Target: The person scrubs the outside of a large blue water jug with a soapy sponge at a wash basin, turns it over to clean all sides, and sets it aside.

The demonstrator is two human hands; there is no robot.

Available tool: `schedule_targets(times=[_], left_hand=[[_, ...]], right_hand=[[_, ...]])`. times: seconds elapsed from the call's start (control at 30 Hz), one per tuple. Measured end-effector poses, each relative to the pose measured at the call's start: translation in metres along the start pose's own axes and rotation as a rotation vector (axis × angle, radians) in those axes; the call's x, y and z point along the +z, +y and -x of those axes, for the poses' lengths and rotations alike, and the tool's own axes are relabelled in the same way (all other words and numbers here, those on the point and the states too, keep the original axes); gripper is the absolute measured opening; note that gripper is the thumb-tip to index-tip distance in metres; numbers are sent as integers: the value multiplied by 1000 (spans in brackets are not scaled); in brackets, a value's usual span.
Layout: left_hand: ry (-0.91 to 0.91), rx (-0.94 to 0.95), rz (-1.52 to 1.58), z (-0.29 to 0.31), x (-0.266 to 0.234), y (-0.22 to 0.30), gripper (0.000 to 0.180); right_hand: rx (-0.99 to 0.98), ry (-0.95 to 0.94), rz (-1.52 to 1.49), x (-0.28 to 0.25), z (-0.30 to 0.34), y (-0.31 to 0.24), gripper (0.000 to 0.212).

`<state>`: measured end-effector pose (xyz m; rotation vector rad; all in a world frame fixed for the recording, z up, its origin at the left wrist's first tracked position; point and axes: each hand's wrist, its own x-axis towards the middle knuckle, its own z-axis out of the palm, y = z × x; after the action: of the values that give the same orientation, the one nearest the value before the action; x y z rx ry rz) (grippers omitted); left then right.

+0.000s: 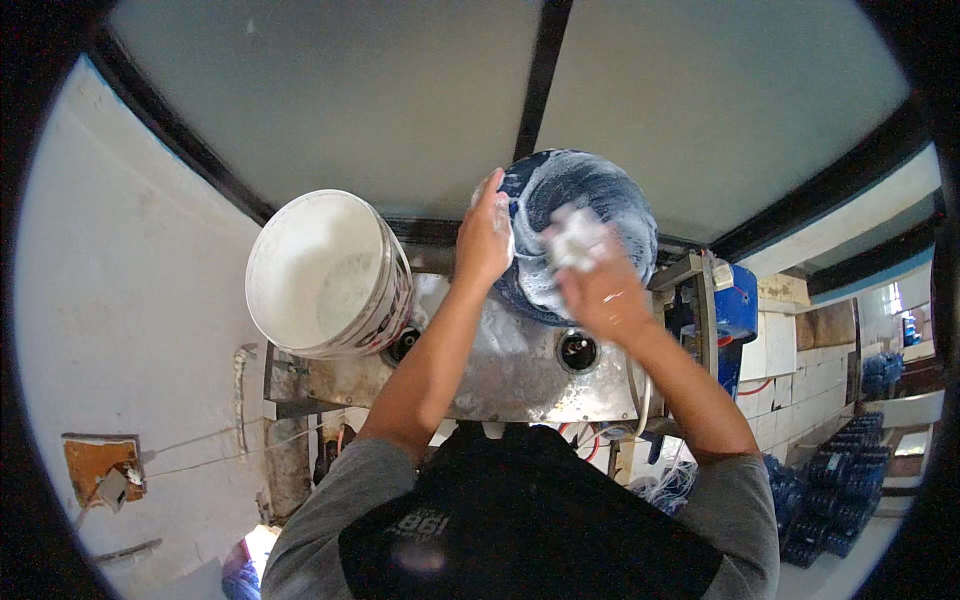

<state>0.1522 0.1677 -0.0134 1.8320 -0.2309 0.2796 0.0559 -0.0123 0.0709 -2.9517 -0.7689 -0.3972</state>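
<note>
A round blue water jug (634, 215), its near face smeared with white suds in curved streaks, rests on the metal counter against the glass. My left hand (486, 235) grips its left side, with the fingers pointing up along the edge and foam on them. Blurred by motion, my right hand (602, 292) presses a white, foam-covered scrubbing cloth (578, 238) against the jug's face; whether it is a cloth or a sponge is hard to make out. Left of my left hand stands a white bucket (318, 270), tilted toward me, with some foam or liquid inside.
The worn metal counter (490, 385) has two round dark fittings, one (577, 350) below the jug. A metal frame post (703, 320) and blue container (737, 302) stand at right. Stacked blue jugs (835, 490) fill the far right. Glass panels (700, 100) rise behind.
</note>
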Motion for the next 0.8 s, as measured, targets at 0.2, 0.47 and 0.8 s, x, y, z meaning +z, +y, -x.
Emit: schedule_targets(times=[0.2, 0.47, 0.8], left_hand=[[47, 33, 233, -2, 34, 5, 42], [26, -157, 561, 9, 22, -43, 55], [518, -6, 541, 46, 48, 0, 35]], right_hand=[[462, 176, 188, 21, -89, 66, 55], [-287, -103, -6, 4, -43, 22, 57], [-226, -115, -3, 43, -136, 8, 37]])
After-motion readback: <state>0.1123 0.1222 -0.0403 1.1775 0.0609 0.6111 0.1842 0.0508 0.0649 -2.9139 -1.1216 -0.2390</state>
